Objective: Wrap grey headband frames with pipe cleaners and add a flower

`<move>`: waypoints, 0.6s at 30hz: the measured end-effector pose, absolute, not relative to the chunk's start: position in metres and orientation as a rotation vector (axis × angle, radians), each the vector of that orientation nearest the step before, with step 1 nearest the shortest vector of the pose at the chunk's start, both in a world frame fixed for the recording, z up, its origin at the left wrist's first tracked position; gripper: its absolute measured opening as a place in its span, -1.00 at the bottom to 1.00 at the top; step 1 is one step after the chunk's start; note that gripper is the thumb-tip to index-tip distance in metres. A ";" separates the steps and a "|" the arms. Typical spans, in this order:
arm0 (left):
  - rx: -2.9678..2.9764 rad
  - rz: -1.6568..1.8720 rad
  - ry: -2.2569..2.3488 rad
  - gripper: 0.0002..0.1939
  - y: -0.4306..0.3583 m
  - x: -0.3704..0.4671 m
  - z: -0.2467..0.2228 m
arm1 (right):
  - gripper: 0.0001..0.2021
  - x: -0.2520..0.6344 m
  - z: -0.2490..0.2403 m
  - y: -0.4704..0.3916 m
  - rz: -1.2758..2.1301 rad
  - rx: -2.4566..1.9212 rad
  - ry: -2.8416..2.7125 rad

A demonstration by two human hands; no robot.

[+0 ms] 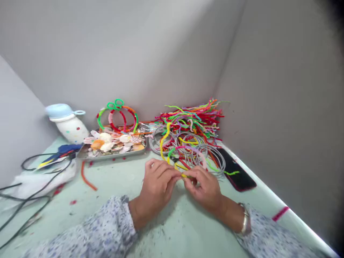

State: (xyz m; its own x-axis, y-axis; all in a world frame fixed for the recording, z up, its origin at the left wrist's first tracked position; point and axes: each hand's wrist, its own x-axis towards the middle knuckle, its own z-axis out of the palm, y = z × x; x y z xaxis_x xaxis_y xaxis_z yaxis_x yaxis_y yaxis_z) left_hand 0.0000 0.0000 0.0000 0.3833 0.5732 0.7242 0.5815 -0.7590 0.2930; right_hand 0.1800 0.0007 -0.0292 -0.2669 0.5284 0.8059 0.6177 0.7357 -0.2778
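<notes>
- From my end of the feed, a bright yellow fuzzy pipe cleaner (184, 175) sits right between the two sets of fingertips, just above the pale green tabletop (115, 193).
- Left hand (161, 179) is mostly closed, back towards the camera, fingers curled over with the tips pinching at the yellow piece.
- Right hand (205, 186) is half curled, thumb and index nipped on the other side of it. I'd guess the two-sided pinch is for fine control of something that bendy.
- Forearms angle in from the lower corners, wrists low, so I figure they're propped for steadiness (can't actually confirm contact).
- Just beyond the fingers are the loose silver-grey wire coils (158, 143) and a heaped bundle of multicoloured fuzzy stems (193, 116), probably parked there for easy reach.
- Shallow metal tray (115, 156) is off to the left, and I reckon its rim is there to corral those pale, shell-like pieces (106, 138).
</notes>
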 end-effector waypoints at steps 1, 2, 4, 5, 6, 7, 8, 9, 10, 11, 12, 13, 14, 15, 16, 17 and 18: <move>-2.621 -1.350 -1.115 -0.93 -0.001 0.001 0.000 | -0.93 0.180 -0.029 0.001 -0.116 -0.878 -1.933; -2.632 -1.347 -1.140 -0.93 -0.001 0.001 0.000 | -0.93 0.179 -0.029 0.001 -0.119 -0.879 -1.933; -2.639 -1.356 -1.180 -0.93 -0.002 0.002 0.000 | -0.93 0.179 -0.029 0.002 -0.122 -0.884 -1.932; -2.636 -1.370 -1.197 -0.93 -0.003 0.002 0.000 | -0.93 0.178 -0.029 0.002 -0.123 -0.888 -1.932; -2.627 -1.390 -1.208 -0.93 -0.003 0.002 0.000 | -0.94 0.178 -0.029 0.002 -0.121 -0.894 -1.930; -2.611 -1.410 -1.216 -0.94 -0.003 0.002 0.000 | -0.94 0.178 -0.029 0.002 -0.119 -0.899 -1.927; -2.593 -1.427 -1.218 -0.94 -0.004 0.002 0.000 | -0.94 0.178 -0.029 0.003 -0.116 -0.903 -1.924; -2.576 -1.436 -1.217 -0.94 -0.004 0.002 0.000 | -0.94 0.178 -0.029 0.002 -0.116 -0.905 -1.920; -2.564 -1.438 -1.215 -0.94 -0.004 0.002 0.000 | -0.94 0.178 -0.029 0.002 -0.117 -0.907 -1.916; -2.557 -1.436 -1.212 -0.94 -0.004 0.001 0.000 | -0.94 0.178 -0.029 0.002 -0.120 -0.908 -1.913; -2.556 -1.429 -1.207 -0.94 -0.004 0.001 0.000 | -0.95 0.178 -0.029 0.002 -0.126 -0.909 -1.910; -2.558 -1.422 -1.201 -0.94 -0.004 0.001 0.000 | -0.95 0.178 -0.029 0.002 -0.131 -0.908 -1.909; -2.562 -1.413 -1.199 -0.94 -0.004 0.001 0.000 | -0.95 0.178 -0.029 0.001 -0.135 -0.908 -1.909; -2.568 -1.403 -1.200 -0.94 -0.003 0.001 0.000 | -0.95 0.178 -0.029 0.001 -0.137 -0.907 -1.910; -2.577 -1.392 -1.201 -0.94 -0.003 0.001 0.000 | -0.95 0.178 -0.029 0.001 -0.140 -0.905 -1.914; -2.587 -1.379 -1.205 -0.94 -0.003 0.001 0.000 | -0.94 0.178 -0.029 0.001 -0.142 -0.904 -1.919; -2.599 -1.366 -1.209 -0.94 -0.003 0.001 0.000 | -0.94 0.179 -0.029 0.002 -0.145 -0.902 -1.923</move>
